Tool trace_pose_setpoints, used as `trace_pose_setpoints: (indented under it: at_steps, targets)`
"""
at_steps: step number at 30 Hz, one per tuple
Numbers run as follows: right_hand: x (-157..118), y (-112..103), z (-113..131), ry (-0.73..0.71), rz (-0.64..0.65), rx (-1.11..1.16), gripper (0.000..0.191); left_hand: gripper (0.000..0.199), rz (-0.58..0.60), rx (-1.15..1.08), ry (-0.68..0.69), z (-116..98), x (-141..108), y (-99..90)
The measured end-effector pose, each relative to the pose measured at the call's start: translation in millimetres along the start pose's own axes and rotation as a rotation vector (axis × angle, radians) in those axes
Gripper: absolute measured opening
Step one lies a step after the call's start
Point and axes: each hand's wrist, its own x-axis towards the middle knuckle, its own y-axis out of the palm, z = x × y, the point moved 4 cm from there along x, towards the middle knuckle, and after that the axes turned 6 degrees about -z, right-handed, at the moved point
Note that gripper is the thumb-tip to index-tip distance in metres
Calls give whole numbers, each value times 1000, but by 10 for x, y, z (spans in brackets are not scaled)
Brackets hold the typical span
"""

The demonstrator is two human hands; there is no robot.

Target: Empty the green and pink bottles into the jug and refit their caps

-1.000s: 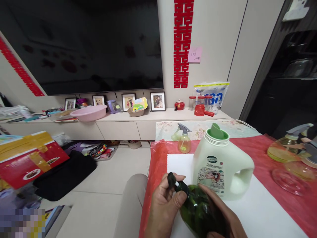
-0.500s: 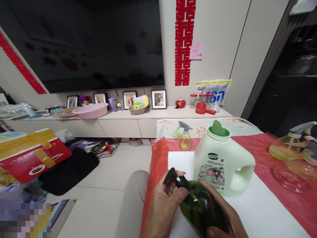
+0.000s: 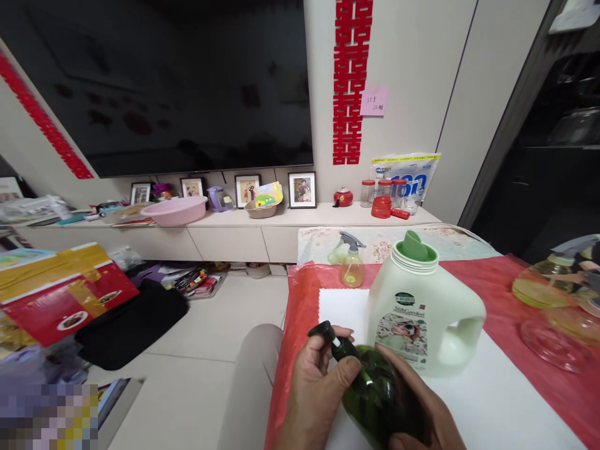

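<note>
A dark green pump bottle point(image 3: 372, 387) lies tilted between my hands, its black pump head point(image 3: 323, 331) pointing up and left. My left hand point(image 3: 319, 387) has its thumb and fingers closed around the collar below the pump. Around the body of the bottle wraps my right hand point(image 3: 422, 400), partly cut off by the lower edge. Just behind stands a large pale green detergent jug point(image 3: 450, 300) with a handle on its right and a green spout point(image 3: 412, 247) in its open neck. Both hands are over a white sheet point(image 3: 501, 400).
Red plastic covering point(image 3: 473, 278) spreads over the table. A small spray bottle point(image 3: 352, 265) stands left of the jug, and clear yellowish spray bottles point(image 3: 539, 281) are at the right. A pink basin point(image 3: 175, 211) and photo frames line the cabinet behind. A red box point(image 3: 70, 290) is at left.
The view has shifted slightly, so the scene sits a little lower and to the right. My hands keep the same hold on the pump bottle, with the pump head turned slightly.
</note>
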Motion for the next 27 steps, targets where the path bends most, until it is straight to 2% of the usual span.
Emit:
trace_pose_setpoints:
  at_steps: [2, 6, 9, 11, 16, 19, 22, 24, 27]
  targets:
    - [-6, 7, 4, 6, 5, 33, 91, 49, 10, 2, -16, -6, 15, -1]
    - [-5, 30, 6, 16, -6, 105, 98, 65, 118, -85, -31, -40, 27, 50]
    - [3, 41, 32, 19, -36, 150, 99, 61, 186, -116, -37, -51, -15, 109]
    - [4, 43, 40, 20, -42, 177, 97, 58, 195, -74, -22, -48, -70, 129]
    - [-7, 21, -31, 3, -37, 181, 92, 71, 223, -21, -56, 7, -203, 124]
    - [-19, 5, -113, -9, -18, 136, 92, 71, 120, -56, -48, 17, -182, 74]
    - [-28, -17, -160, -46, 23, 61, 86, 58, -38, -100, -8, -10, -124, 22]
    - [-30, -34, -173, -54, 54, 41, 82, 53, -66, -125, -19, -35, -100, 23]
    - [-30, -60, -205, -19, 79, 54, 82, 54, -32, -143, -63, -86, -93, 47]
